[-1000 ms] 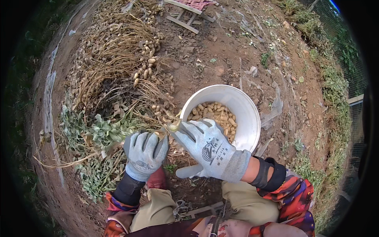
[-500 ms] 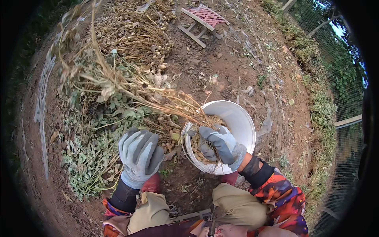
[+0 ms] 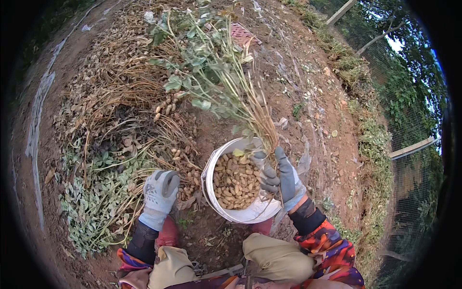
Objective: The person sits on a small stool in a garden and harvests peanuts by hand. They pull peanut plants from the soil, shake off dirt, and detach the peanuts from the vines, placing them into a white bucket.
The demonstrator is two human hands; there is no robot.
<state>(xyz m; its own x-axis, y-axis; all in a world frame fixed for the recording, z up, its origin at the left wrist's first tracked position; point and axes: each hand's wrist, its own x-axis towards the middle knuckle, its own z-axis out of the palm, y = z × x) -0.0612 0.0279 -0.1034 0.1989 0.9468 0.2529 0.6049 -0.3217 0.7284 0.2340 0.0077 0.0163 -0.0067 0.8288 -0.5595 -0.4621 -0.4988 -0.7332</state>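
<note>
My right hand [image 3: 281, 178], in a grey and pale blue work glove, is wrapped round the stem base of a bunch of peanut plants [image 3: 231, 72]. The leafy tops lean away, up and to the left. Beneath that hand stands a white bucket [image 3: 208, 179], partly filled with peanuts [image 3: 236, 180]. My left hand [image 3: 161, 195], gloved alike, is just left of the bucket, at the edge of the heap of peanut plants [image 3: 108, 188]. Its fingers are curled in, and what they hold, if anything, is hidden.
More dried plants with pods [image 3: 166, 107] stretch away on the far left. Beyond the held bunch, a low stool with a woven red seat [image 3: 244, 34] is partly covered. Plastic film [image 3: 41, 108] lies along the left, and a mesh fence [image 3: 416, 178] runs down the right.
The bunch in my right hand has swung from pointing left to pointing away from me, uncovering the peanuts. My left hand's fingers have curled tighter. The whole view has shifted slightly.
</note>
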